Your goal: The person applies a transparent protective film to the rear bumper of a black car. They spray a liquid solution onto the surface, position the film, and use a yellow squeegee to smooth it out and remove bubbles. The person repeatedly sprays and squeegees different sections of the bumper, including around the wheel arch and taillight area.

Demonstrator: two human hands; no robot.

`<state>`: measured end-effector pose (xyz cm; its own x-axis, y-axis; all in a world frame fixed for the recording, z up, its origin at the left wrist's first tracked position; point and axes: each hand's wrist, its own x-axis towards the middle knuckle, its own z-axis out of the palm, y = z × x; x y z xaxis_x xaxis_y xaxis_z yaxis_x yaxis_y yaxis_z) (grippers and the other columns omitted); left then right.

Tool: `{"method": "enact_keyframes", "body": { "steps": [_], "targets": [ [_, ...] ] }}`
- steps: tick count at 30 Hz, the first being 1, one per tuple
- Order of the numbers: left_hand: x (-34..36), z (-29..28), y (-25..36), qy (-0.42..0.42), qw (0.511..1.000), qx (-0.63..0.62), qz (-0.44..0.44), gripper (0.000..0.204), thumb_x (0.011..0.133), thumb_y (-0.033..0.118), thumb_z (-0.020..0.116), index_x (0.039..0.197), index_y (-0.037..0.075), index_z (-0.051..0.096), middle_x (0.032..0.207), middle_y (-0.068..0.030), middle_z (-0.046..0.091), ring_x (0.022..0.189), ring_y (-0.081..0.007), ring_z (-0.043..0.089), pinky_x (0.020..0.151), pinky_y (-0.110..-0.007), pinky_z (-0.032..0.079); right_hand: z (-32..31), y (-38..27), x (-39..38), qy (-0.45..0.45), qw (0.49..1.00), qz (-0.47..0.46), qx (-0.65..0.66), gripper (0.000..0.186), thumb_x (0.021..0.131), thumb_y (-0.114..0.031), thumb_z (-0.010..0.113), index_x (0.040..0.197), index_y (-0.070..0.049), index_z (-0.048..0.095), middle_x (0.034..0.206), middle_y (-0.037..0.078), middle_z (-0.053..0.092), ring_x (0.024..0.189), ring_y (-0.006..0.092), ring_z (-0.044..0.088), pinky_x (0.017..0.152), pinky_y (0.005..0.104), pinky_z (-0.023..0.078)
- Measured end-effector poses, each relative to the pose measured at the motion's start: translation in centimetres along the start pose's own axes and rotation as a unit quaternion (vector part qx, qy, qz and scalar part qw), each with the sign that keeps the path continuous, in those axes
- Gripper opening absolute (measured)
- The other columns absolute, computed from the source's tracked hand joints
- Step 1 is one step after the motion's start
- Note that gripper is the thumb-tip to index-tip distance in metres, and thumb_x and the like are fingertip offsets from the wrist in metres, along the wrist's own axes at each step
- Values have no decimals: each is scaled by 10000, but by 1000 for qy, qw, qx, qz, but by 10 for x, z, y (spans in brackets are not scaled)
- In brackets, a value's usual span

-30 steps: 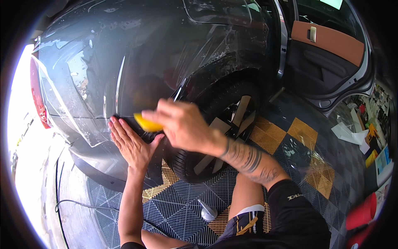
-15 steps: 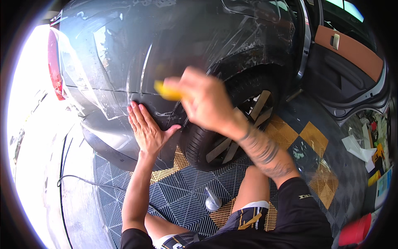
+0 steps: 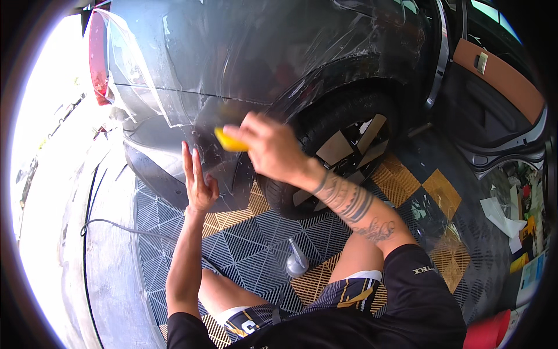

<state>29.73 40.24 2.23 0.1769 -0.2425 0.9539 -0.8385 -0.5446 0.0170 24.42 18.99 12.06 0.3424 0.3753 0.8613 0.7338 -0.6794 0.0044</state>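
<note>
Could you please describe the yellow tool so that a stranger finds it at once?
Find the dark car, then its wheel. The tool is left of the wheel, in the right hand. Its bright yellow sets it apart from the hand and dark car.

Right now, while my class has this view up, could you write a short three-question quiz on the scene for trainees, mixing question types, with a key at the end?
1. Which of the person's hands grips the yellow tool?

2. True or false: the car door with the brown and black inner panel stands open.

3. In the picture, where is the red tail light relative to the wheel?
a) to its right
b) to its left
c) directly below it

Key:
1. The right hand.
2. True.
3. b
</note>
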Motion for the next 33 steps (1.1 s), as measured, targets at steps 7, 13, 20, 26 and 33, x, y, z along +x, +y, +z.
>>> {"method": "enact_keyframes", "body": {
  "steps": [7, 13, 20, 26, 33],
  "targets": [
    [1, -4, 2, 232, 906, -104, -338, 564, 790, 37, 497, 1338, 27, 361, 1230, -158, 466, 1120, -234, 475, 903, -369, 398, -7, 13, 50, 154, 948, 69, -269, 312, 841, -67, 522, 1139, -120, 600, 949, 101, 531, 848, 280, 515, 697, 398, 431],
    [11, -36, -23, 260, 829, -186, -459, 405, 919, 206, 427, 1285, 33, 430, 1148, -115, 541, 1021, -185, 525, 836, -327, 436, 56, -59, -47, -158, 984, 83, 22, 331, 843, -68, 484, 1122, -142, 647, 936, 95, 568, 924, 251, 581, 769, 394, 487],
    [119, -65, -16, 96, 613, -564, -545, 608, 841, 590, 560, 1022, 11, 530, 934, -98, 650, 908, -205, 630, 820, -327, 459, -162, 86, 180, 269, 904, -21, -333, 270, 822, -8, 491, 1050, -71, 622, 907, 167, 568, 843, 367, 553, 730, 437, 469],
    [115, -56, -38, 356, 524, -674, -381, 178, 889, 99, 595, 1053, 89, 528, 1046, -40, 575, 1082, -175, 539, 913, -336, 384, 49, -23, 41, 104, 946, -60, -302, 363, 862, -118, 457, 1204, -59, 561, 964, 130, 537, 828, 270, 521, 680, 395, 464],
    [97, -69, -16, 454, 515, -604, -404, 558, 817, 151, 509, 1327, 149, 283, 1220, -74, 496, 1192, -228, 462, 970, -413, 283, -41, -38, 78, 93, 992, -36, -74, 443, 765, 41, 564, 1172, -129, 607, 845, 75, 530, 790, 277, 559, 683, 390, 484]
  ]
}}
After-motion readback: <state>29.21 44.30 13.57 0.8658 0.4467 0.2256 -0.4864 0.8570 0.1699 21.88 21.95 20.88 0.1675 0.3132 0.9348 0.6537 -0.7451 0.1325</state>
